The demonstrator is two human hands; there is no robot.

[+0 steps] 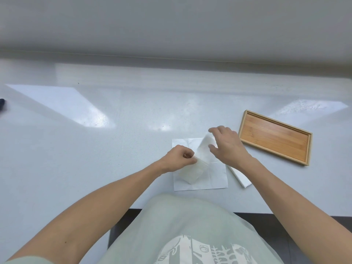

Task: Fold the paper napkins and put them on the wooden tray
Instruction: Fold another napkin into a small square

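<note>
A white paper napkin [198, 162] is lifted off the table as a long, part-folded strip. My left hand [178, 158] pinches its near end and my right hand [226, 144] holds its far end. Under it an unfolded white napkin [215, 178] lies flat on the white table. A further white napkin [241, 178] pokes out from under my right wrist. The wooden tray [274, 137] sits to the right of my right hand with nothing in it.
The white table [114, 141] runs to a wall at the back, and its near edge is just in front of my body. A small dark object [2, 104] shows at the far left edge.
</note>
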